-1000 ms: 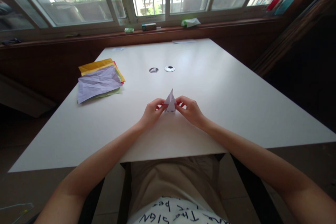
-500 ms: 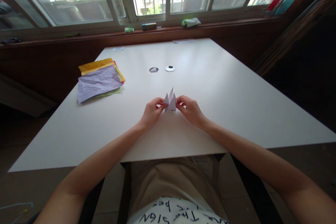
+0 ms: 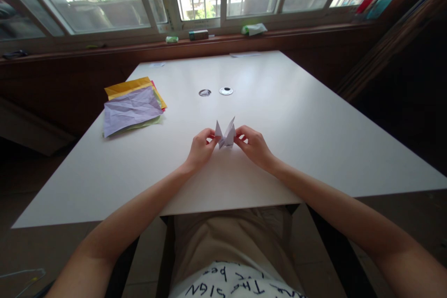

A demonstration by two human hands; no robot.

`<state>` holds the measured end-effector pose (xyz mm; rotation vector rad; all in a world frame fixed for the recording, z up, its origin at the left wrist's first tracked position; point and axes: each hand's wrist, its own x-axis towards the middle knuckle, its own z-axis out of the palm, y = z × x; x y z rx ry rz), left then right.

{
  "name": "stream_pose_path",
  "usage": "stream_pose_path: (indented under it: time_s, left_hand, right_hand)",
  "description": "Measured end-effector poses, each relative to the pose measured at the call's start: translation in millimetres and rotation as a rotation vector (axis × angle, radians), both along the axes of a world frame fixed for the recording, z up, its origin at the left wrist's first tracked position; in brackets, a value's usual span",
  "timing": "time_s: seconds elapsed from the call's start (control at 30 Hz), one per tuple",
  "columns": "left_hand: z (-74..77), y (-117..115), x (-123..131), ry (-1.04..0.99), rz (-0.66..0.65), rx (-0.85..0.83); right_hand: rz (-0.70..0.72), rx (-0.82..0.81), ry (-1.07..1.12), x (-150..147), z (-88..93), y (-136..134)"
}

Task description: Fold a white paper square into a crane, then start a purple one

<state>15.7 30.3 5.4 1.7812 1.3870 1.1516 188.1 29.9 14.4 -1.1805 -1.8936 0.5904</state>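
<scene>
Both hands (image 3: 203,145) pinch folded paper (image 3: 229,138) from opposite sides, and the shirt (image 3: 240,281) shows "THE SIGN" upside down.

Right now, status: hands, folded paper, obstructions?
Left hand, right hand: pinching opposite sides of pale folded paper. Pointed flaps up, apart. Crumpled lavender paper sheet leftward, clear of hands.

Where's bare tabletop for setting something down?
Bare white table runs from the right hand to the table's right edge; another patch separates the coloured paper stack from the left hand. It's crowded between the hands, which pinch the folded paper.
</scene>
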Motion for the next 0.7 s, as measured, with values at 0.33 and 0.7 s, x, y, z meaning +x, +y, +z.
stream_pose_path:
  time_s: [0.33, 0.7]
  left_hand:
    - [0.3, -0.5, 0.2, -0.103, 0.026, -0.028]
    - [-2.7, 0.3, 1.3, -0.189, 0.015, -0.065]
  right_hand:
    - [-0.024, 0.013, 0.024, -0.5, 0.0, 1.8]
    - [-0.043, 0.022, 0.067, -0.4, 1.1, 1.6]
